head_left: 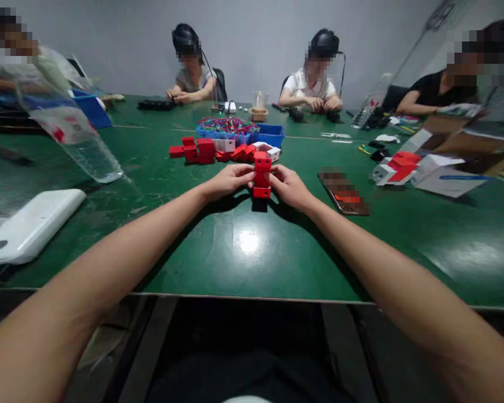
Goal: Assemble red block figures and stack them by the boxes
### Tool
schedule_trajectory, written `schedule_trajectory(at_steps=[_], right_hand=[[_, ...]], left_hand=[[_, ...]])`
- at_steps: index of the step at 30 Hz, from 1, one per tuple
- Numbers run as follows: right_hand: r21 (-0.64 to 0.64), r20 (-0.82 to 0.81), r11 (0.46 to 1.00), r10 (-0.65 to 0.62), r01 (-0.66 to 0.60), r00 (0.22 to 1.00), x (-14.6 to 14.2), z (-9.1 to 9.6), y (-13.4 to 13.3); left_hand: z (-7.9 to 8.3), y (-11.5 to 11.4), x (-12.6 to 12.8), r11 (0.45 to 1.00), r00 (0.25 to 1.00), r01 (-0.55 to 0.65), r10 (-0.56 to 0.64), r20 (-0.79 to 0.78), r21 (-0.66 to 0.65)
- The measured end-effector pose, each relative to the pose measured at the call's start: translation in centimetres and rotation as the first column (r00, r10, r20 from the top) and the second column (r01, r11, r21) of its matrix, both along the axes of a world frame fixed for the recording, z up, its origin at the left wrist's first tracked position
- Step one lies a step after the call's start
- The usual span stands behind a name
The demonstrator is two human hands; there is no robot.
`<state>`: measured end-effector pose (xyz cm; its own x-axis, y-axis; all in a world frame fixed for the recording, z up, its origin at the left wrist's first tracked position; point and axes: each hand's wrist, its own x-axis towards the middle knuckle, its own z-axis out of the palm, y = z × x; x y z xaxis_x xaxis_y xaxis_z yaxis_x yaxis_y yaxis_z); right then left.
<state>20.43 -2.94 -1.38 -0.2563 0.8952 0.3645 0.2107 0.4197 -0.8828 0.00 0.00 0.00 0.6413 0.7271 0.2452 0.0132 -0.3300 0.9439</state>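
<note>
A stack of small red boxes (262, 176) stands upright on the green table (252, 246), straight ahead of me. My left hand (229, 180) grips the stack from its left side, fingers curled against it. My right hand (289, 184) holds it from the right side, fingers closed on the boxes. Just behind the stack lies a loose pile of red and white boxes (218, 150). Behind that pile stands a blue tray (239, 132) heaped with small coloured parts.
A phone (343, 192) lies right of my hands. Folded red and white cartons (420, 168) sit at the right. A white flat device (29, 224) and a clear plastic bottle (73, 134) are at the left. Several other people sit around the table.
</note>
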Motion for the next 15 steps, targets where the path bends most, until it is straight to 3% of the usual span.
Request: schedule_trajectory(at_steps=[15], right_hand=[[-0.005, -0.001, 1.0, -0.022, 0.022, 1.0, -0.19, 0.19, -0.29]], left_hand=[[-0.33, 0.19, 0.01, 0.999, 1.0, -0.026, 0.026, -0.01, 0.039]])
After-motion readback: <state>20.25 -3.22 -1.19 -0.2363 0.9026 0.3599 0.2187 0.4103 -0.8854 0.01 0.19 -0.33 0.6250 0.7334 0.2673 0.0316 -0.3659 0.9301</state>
